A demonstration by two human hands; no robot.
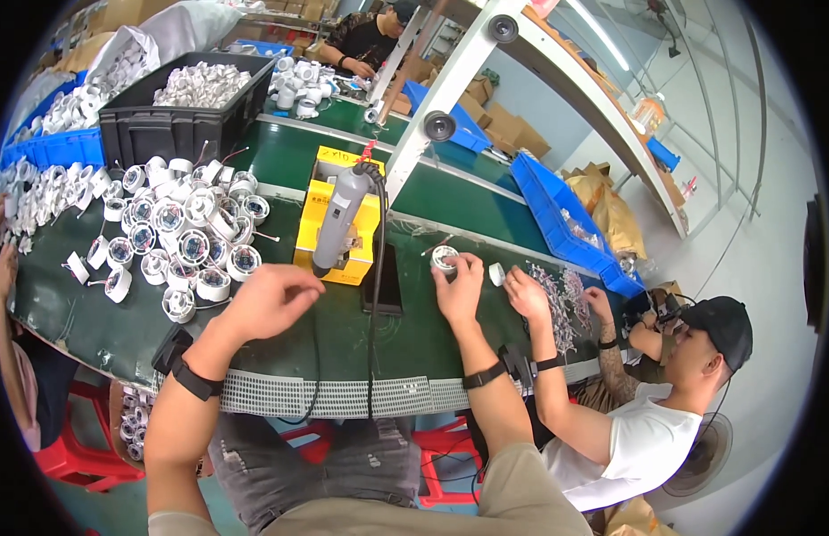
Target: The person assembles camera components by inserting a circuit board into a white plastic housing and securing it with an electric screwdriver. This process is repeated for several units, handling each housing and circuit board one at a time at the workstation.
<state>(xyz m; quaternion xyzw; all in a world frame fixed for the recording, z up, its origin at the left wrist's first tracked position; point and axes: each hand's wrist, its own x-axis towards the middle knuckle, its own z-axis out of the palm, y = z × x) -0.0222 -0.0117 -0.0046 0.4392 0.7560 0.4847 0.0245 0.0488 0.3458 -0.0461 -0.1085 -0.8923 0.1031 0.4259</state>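
My right hand (pixel 459 293) grips a small round white housing (pixel 445 257) with a thin wire, down at the green bench. My left hand (pixel 273 302) hovers beside the tip of a grey electric screwdriver (pixel 341 214), its fingers curled toward the thumb. Anything between those fingertips is too small to make out. The screwdriver hangs upright in front of a yellow box (pixel 368 241). Left of it, many white round housings with circuit boards (pixel 191 248) lie heaped on the bench. A dark phone (pixel 384 284) rests between my hands.
At my right, a co-worker's hand (pixel 529 297) holds a white ring-shaped part (pixel 496 274) beside small wired pieces (pixel 557 308). A black crate (pixel 182 121) stands far left. A blue bin (pixel 566 228) sits right. A white post (pixel 432 129) rises behind the box.
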